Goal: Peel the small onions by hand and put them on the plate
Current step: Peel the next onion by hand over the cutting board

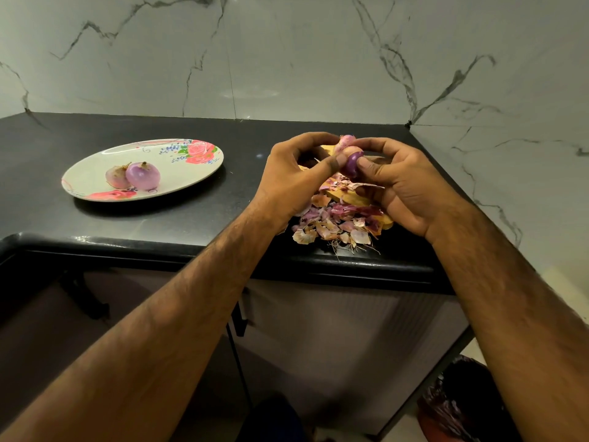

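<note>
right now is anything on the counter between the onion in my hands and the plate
Nothing visible. Bare counter lies between the onion, gripped by the left hand and right hand, and the plate, whose side nearest the hands is free.

The left forearm (178, 314) and right forearm (510, 298) are bare all the way to the frame's edge, with dark hair lying thick along their length and thinning near the wrists. The left hand (287, 183) and right hand (404, 189) are bare too, with short-trimmed nails and creased knuckles. Low down, a blurred dark bluish cloth (274, 419) may be clothing; I cannot tell.
</note>
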